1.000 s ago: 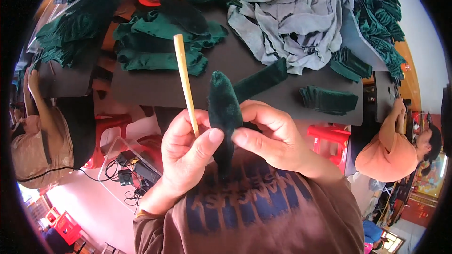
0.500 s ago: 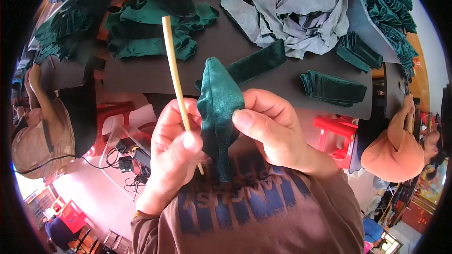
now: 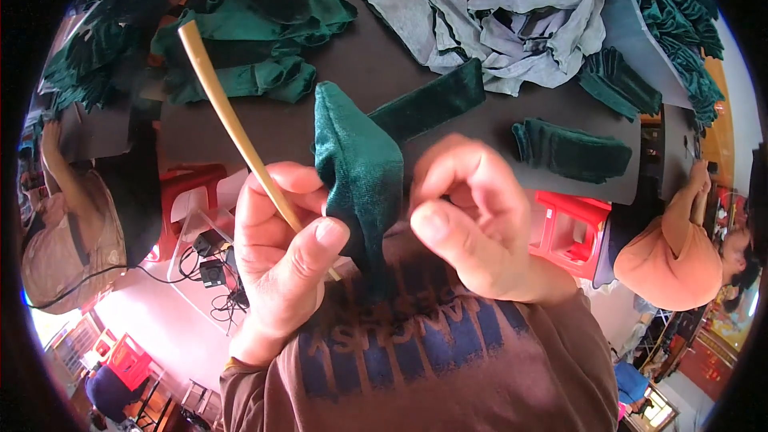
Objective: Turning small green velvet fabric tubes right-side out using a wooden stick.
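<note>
A pointed green velvet strip point(image 3: 358, 162) with a seam down it stands upright, its left edge pinched by my left hand point(image 3: 288, 260). The same hand keeps a thin pale wooden stick point(image 3: 227, 122) between thumb and fingers, slanting up to the left. My right hand point(image 3: 484, 228) is just right of the velvet, apart from it, its fingers curled with a gap to the thumb. Nothing shows in it. Behind the held strip, a flat dark green velvet strip point(image 3: 432, 102) lies on the dark table point(image 3: 352, 40).
Folded green velvet stacks point(image 3: 572, 150) lie on the table at right. Grey-backed cloth pieces point(image 3: 512, 20) heap at the far side, with green velvet pieces point(image 3: 256, 32) at far left. Red stools point(image 3: 572, 232) stand beside the table. One person point(image 3: 680, 260) is at right, another at left.
My right hand has let go of the velvet strip and moved off to the right. My left hand has shifted slightly left, and the stick leans further left.
</note>
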### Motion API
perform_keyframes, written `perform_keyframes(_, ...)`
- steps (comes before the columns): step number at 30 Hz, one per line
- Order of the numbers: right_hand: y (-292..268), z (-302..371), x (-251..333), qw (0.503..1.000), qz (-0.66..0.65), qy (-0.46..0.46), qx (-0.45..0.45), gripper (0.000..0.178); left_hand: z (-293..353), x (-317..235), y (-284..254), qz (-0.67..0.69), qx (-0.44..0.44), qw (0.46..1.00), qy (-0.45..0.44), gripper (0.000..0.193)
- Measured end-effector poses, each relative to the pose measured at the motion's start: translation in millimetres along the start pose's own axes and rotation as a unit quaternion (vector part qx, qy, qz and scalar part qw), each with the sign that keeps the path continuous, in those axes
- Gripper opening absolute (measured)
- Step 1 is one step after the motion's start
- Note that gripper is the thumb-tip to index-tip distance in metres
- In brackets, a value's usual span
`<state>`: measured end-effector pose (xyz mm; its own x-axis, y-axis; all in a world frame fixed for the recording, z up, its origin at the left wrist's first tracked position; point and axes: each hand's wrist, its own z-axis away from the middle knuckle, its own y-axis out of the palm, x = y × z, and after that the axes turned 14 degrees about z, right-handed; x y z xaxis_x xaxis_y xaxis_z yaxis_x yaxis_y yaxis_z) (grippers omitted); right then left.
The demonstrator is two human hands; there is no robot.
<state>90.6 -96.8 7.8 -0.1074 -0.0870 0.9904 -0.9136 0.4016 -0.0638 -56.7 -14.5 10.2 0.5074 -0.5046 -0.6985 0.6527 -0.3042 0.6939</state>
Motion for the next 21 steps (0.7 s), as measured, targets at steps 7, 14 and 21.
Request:
perform_keyframes(7, -4.1, -7.3, 5.4, 0.987, 0.140, -0.064, 0.045, 0.011, -1.2, 2.3, 7.7, -0.054, 0.001, 0.998, -0.009, 0.042)
perform_keyframes(14, -5.5, -6.5, 0.8, 0.997, -0.005, 0.041, 0.060, 0.007, -6.4, 5.5, 8.9, -0.072, -0.022, 0.997, -0.015, 0.041)
perform_keyframes(21, -4.7, -11.0, -4.9, 0.998, 0.036, -0.021, 0.050, 0.008, -6.7, 7.0, 2.9, -0.109, -0.011, 0.993, -0.033, 0.033)
